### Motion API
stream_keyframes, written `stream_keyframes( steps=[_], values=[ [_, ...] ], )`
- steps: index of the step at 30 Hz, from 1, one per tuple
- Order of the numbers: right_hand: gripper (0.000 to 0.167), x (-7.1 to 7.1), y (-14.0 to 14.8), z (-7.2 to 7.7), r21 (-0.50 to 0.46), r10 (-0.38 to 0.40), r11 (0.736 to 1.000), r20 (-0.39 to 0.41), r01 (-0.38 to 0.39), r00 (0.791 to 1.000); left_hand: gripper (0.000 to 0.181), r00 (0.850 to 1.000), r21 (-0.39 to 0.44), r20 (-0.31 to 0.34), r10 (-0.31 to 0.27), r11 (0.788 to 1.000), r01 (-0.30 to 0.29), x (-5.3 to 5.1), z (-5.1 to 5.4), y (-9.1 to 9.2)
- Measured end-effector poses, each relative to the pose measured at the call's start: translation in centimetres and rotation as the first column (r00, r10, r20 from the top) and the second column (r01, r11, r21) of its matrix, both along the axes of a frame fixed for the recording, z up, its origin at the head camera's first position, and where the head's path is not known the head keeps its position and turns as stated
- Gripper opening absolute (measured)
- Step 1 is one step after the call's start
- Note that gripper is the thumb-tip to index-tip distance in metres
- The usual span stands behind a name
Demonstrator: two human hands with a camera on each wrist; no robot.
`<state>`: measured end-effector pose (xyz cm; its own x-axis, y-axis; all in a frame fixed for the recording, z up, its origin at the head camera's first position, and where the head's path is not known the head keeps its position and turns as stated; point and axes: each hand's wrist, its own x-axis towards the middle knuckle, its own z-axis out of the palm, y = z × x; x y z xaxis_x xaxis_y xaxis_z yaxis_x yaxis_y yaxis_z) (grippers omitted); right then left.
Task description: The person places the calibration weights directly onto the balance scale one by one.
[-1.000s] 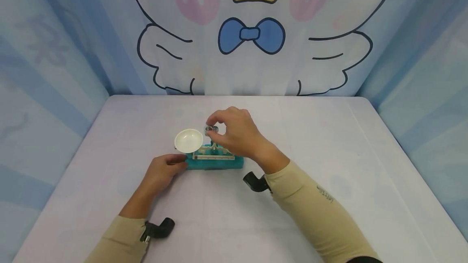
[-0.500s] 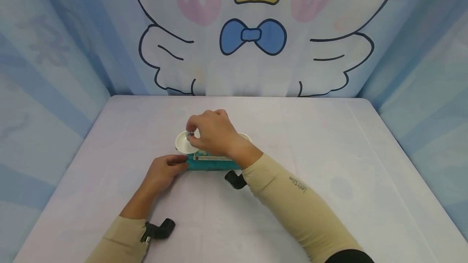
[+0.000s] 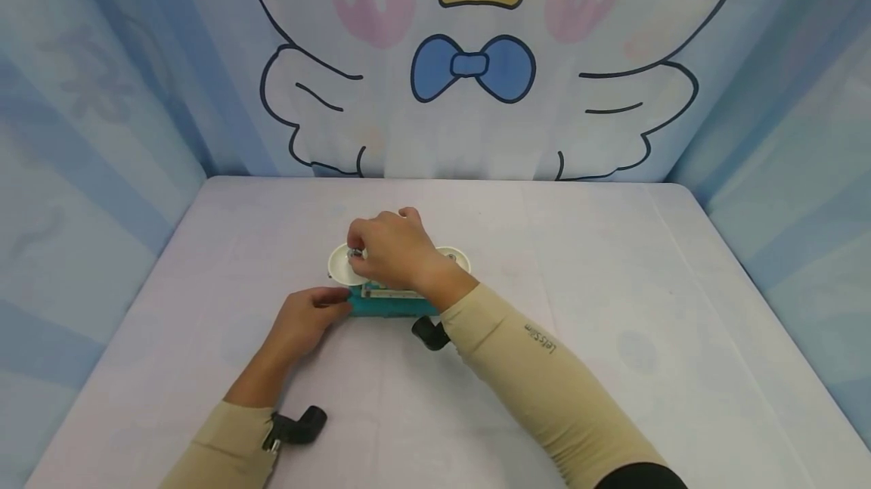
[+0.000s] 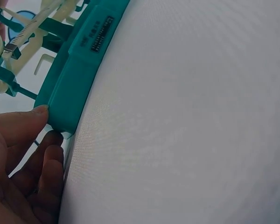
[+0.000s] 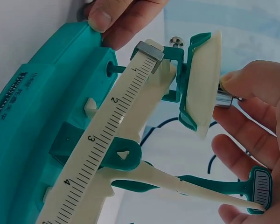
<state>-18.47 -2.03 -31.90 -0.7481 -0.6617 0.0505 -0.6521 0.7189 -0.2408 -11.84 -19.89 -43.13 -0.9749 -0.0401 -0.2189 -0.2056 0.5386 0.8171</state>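
A teal balance scale [image 3: 391, 306] with a graduated beam [image 5: 102, 126] stands on the table. My right hand [image 3: 393, 251] pinches a small shiny metal weight [image 5: 224, 98] at the left pan [image 5: 203, 84]; the weight seems to touch the pan's inner surface. In the head view that hand covers much of the scale's middle and part of the left pan. My left hand [image 3: 309, 320] holds the left end of the teal base, with the thumb [image 4: 41, 110] on its upper edge and the fingers below. The right pan [image 3: 463, 258] shows past my right wrist, with a small greyish spot in it.
The scale stands on a pale cloth-covered table [image 3: 612, 285]. Printed curtains [image 3: 469, 134] rise behind the far edge and at both sides. A black camera mount [image 3: 299, 426] sits on my left wrist, another [image 3: 430, 333] on my right, close to the scale's front.
My right hand has carried the metal weight leftward from above the scale's middle and down to the left pan. The right pan has come into view. My left hand has stayed at the base.
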Motion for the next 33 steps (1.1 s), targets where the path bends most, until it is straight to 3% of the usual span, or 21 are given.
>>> stream_keyframes(
  steps=[14,20,28,33],
  values=[
    [0.022,0.0,-0.3,-0.2,0.042,-0.011,0.999,-0.016,0.012,1.0,0.038,1.0,-0.001,-0.006,-0.005,1.0,0.005,0.0,0.0,0.0],
    [0.025,-0.1,-0.2,-0.1,0.044,-0.017,0.999,0.015,0.016,1.0,0.039,1.0,-0.007,0.001,-0.006,1.0,0.006,0.0,0.0,0.0],
    [0.029,-0.4,0.7,0.0,0.008,-0.018,1.0,0.051,0.017,0.999,0.039,1.0,-0.005,0.018,0.0,1.0,0.0,0.1,0.3,0.2],
    [0.032,-0.3,1.9,0.2,-0.098,-0.005,0.995,0.117,0.016,0.993,0.039,1.0,-0.005,0.028,0.008,1.0,-0.008,0.2,0.3,0.3]
  ],
)
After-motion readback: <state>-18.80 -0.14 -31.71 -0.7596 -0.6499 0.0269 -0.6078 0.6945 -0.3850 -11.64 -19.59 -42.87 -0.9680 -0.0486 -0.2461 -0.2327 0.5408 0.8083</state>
